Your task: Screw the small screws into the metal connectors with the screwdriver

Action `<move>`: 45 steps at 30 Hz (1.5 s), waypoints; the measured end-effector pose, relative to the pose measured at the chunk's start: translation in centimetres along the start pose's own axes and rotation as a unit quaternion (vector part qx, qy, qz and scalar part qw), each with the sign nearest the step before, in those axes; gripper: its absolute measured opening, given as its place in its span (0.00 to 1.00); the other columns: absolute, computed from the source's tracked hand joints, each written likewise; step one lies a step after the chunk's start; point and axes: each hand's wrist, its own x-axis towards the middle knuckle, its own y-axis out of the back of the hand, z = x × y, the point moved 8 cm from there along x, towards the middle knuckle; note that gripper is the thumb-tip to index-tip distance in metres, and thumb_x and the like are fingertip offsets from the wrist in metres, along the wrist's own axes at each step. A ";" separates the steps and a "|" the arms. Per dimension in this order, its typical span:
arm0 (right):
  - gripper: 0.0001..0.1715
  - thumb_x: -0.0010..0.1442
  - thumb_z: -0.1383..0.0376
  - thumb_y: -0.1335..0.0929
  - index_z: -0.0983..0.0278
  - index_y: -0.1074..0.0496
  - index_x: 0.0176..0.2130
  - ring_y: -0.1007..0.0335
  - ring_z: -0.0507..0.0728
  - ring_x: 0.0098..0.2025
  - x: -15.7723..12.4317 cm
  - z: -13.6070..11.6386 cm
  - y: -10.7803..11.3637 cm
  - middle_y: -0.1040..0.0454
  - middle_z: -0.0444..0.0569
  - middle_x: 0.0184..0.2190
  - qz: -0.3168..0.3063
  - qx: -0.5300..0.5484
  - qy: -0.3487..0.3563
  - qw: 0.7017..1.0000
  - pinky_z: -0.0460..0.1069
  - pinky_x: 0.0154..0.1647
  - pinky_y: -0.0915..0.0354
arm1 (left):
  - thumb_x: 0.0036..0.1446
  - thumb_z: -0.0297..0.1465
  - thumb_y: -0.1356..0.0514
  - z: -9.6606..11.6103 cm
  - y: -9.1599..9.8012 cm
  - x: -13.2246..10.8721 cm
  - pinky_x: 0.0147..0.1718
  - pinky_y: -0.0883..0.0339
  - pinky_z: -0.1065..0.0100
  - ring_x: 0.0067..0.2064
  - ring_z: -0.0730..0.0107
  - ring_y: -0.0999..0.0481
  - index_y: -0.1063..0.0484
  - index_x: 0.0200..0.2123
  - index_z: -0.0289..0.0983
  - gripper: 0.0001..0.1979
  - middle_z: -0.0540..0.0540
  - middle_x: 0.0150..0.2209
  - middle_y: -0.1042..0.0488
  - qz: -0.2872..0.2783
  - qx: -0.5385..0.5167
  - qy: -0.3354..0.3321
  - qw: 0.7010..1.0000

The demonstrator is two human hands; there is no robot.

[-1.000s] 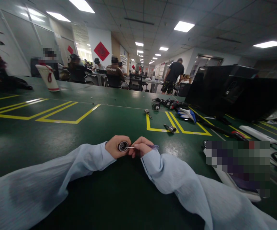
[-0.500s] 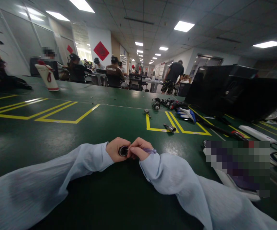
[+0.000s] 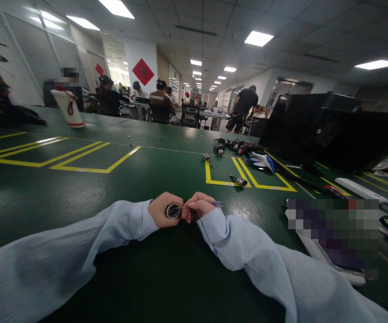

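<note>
My left hand (image 3: pixel 158 211) is wrapped round a short round metal connector (image 3: pixel 173 217), its open end facing me and its inside dark. Fine detail within that end is too small to make out. In my right hand (image 3: pixel 198 205), close beside the left, is a slim screwdriver (image 3: pixel 218 204) with a see-through purple handle. Its thin shaft runs leftward, and the tip is at the connector's open end. On the green table beyond my hands lie a metal connector (image 3: pixel 239 181) and a smaller metal piece (image 3: pixel 207 158).
Cables with metal connectors (image 3: pixel 220 148) and a blue-and-white glove (image 3: pixel 261 162) lie at the right back, before black monitors (image 3: pixel 295 123). A blurred-out flat device (image 3: pixel 331 251) is at right. A paper cup (image 3: pixel 69 110) stands far left. People sit beyond the table.
The connector's open end has turned more toward me. My right hand and the screwdriver have shifted slightly right, and more of the shaft shows.
</note>
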 end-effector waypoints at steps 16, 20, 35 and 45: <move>0.01 0.39 0.70 0.36 0.66 0.36 0.19 0.38 0.48 0.14 0.0 0.0 0.0 0.28 0.43 0.13 0.022 -0.025 -0.024 0.999 0.43 0.15 0.42 | 0.41 0.22 0.44 0.9 0.2 -0.1 0.24 0.37 0.76 0.26 0.74 0.28 0.34 0.22 0.32 0.01 0.46 0.23 0.27 0.021 0.059 -0.016 0.998; 0.01 0.40 0.70 0.36 0.66 0.36 0.20 0.39 0.48 0.14 -0.1 -0.5 -0.1 0.29 0.41 0.14 0.038 -0.040 0.010 0.998 0.43 0.16 0.42 | 0.43 0.24 0.44 1.1 0.4 0.0 0.24 0.37 0.76 0.26 0.75 0.29 0.36 0.22 0.32 0.01 0.46 0.23 0.28 0.042 0.029 -0.012 0.999; 0.06 0.53 0.65 0.38 0.64 0.35 0.26 0.36 0.53 0.28 -2.8 -5.4 -3.1 0.32 0.47 0.24 0.078 -0.497 0.380 0.776 0.49 0.31 0.39 | 0.43 0.31 0.41 0.2 3.5 -0.8 0.26 0.37 0.73 0.26 0.76 0.34 0.38 0.29 0.34 0.10 0.51 0.25 0.33 0.214 0.156 0.067 0.962; 0.12 0.41 0.70 0.34 0.61 0.44 0.25 0.37 0.55 0.30 -1.1 -4.0 -3.1 0.34 0.46 0.26 0.049 -0.592 0.391 0.703 0.49 0.31 0.38 | 0.37 0.24 0.43 -0.5 1.9 0.3 0.44 0.37 0.62 0.44 0.63 0.31 0.45 0.48 0.35 0.30 0.42 0.43 0.33 0.135 0.169 0.023 0.976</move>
